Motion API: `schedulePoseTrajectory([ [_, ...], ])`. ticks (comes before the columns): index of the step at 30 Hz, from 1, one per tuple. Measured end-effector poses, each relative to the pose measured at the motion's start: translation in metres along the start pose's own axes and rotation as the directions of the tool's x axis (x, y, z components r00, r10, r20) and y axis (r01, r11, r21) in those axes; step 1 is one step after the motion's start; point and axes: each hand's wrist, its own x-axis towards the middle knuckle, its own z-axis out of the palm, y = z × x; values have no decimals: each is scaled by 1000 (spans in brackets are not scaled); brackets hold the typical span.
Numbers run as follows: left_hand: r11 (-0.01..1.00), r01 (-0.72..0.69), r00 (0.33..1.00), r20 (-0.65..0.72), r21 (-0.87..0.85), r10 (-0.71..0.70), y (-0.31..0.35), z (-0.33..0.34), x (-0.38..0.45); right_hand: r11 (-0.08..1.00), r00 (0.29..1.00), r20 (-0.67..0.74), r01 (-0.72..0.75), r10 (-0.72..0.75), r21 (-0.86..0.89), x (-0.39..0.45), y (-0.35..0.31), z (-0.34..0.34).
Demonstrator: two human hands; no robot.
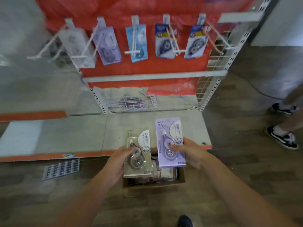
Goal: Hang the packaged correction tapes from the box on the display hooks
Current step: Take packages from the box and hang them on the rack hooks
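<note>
The left hand (120, 158) holds a grey packaged correction tape (138, 153) upright by its left edge, thumb across the front of the blister and the other fingers hidden behind the card, so its grip is closed on that pack. The right hand (188, 150) holds a lilac packaged correction tape (169, 141) the same way from the right side, thumb lying over the clear bubble and fingers behind, its grip likewise closed on the pack. Both packs are raised just above an open cardboard box (154, 183) that sits on the floor against the orange-edged bottom shelf (98, 138); more packs lie inside the box, too dim to count. Higher up, white display hooks (133, 51) stick out from the red back panel (147, 69), and each of five hooks in a row carries hanging packs: a clear one, a lilac one, a light blue one and two dark blue ones. A strip of small dark items (61, 168) lies on the floor left of the box, and another person's black and white sneakers (282, 138) stand at the right
</note>
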Motion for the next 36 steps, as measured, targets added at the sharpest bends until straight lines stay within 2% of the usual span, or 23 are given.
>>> schedulePoseTrajectory([
  [5,983,-157,980,-111,93,167,61,2,-70,991,991,-23,131,-132,-29,-60,-65,31],
  [8,961,-262,959,-90,92,270,99,4,-110,971,972,-20,233,-234,-49,-92,-104,49],
  [11,900,-411,902,-78,141,424,129,1,-141,945,945,-13,325,-325,-43,-122,-136,65],
  [15,838,-544,838,-36,33,545,157,0,-173,904,904,-6,427,-427,21,-152,-167,85],
  [18,816,-578,816,-31,-32,577,165,1,-193,882,884,-6,466,-467,75,-162,-176,98],
  [23,780,-625,780,-82,-45,620,164,-17,-207,863,865,14,498,-501,89,-163,-181,122],
  [28,769,-629,776,-145,-111,614,165,-43,-209,848,851,12,521,-524,95,-159,-183,150],
  [36,725,-665,746,-208,-180,632,211,-76,-184,819,813,98,569,-574,78,-139,-193,188],
])
